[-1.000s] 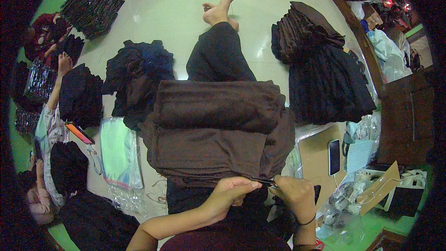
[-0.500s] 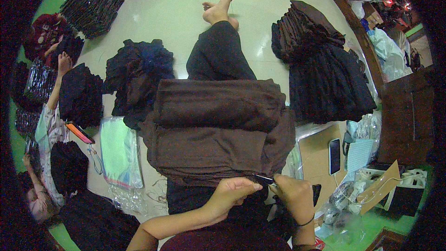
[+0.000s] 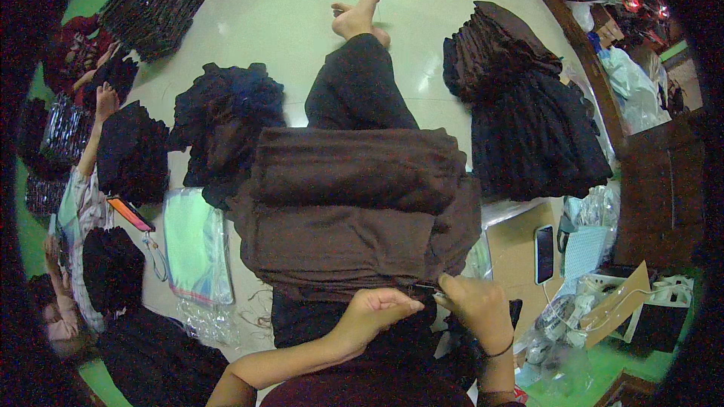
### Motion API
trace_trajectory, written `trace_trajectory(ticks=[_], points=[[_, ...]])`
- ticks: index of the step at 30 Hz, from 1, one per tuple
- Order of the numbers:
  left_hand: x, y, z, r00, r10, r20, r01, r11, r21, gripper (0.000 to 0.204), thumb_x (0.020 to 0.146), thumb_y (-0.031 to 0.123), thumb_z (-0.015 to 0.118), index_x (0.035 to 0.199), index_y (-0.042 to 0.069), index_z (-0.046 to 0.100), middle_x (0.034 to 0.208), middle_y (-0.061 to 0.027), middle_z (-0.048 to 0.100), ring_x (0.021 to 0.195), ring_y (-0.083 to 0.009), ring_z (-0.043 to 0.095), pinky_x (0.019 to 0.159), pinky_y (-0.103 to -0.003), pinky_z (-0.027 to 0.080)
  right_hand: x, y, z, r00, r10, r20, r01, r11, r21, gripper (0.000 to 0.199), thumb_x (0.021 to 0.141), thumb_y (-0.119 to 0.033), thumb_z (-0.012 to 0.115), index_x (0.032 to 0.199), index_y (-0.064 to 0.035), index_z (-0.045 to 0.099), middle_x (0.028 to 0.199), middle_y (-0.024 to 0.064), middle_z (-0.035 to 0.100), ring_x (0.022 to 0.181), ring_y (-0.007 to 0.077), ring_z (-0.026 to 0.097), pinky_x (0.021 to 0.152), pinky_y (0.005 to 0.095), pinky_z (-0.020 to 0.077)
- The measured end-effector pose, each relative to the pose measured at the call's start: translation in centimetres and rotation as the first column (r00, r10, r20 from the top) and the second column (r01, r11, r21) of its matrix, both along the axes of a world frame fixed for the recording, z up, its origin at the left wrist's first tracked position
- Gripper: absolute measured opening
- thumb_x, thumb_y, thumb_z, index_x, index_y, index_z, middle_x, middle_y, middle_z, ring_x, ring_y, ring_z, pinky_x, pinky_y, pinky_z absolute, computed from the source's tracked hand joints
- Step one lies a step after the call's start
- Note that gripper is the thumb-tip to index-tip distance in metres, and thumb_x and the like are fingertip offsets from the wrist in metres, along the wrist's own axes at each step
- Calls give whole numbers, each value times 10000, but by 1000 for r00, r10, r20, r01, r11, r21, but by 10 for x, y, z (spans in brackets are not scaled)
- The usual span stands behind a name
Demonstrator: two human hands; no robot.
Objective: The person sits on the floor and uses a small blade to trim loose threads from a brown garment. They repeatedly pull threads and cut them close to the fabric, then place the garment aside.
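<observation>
Dark brown folded fabric (image 3: 347, 234) lies in a thick pile across my lap, with a rolled-looking fold on its far side. My left hand (image 3: 381, 310) is at the pile's near edge, thumb and fingertips pinched together; anything between them is too small to make out. Just to the right, my right hand (image 3: 477, 305) is closed around small scissors (image 3: 424, 286). Their thin shiny blades point left along the fabric's near edge, and the handles are mostly hidden in my fingers.
Piles of dark clothes stand at left (image 3: 230, 120) and right (image 3: 535, 132). Clear plastic bags (image 3: 197, 245) lie at left. On cardboard at right rests a phone (image 3: 543, 254), near a white cable and power strip (image 3: 667, 290). Other people sit along the left side.
My right hand has shifted slightly left and up, and the scissors' blades have turned and show less. My left hand stays nearly still in its pinch.
</observation>
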State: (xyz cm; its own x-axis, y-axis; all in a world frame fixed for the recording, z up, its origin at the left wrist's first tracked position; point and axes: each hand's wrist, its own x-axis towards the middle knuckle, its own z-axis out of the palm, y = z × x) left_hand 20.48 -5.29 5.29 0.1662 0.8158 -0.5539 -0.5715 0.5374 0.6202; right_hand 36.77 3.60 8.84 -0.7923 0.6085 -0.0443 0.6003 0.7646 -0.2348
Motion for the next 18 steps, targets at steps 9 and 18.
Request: trace_trajectory(ticks=[9, 18], points=[[-7, 0, -3, 933, -124, -338, 156, 985, 68, 161, 806, 188, 617, 820, 31, 650, 608, 59, 523, 561, -1, 408, 495, -172, 327, -5, 11, 1, 998, 66, 22, -65, 996, -54, 202, 781, -285, 530, 857, -106, 475, 606, 34, 488, 510, 180, 541, 430, 301, 418], [-12, -4, -1, 826, -32, -563, 169, 967, 193, 140, 802, 177, 617, 790, 40, 641, 479, 64, 402, 460, -4, 308, 410, -194, 253, -6, 6, 1, 998, 52, 43, -49, 997, -65, 195, 780, -278, 533, 818, -100, 464, 601, 45, 497, 523, 194, 555, 440, 309, 424]])
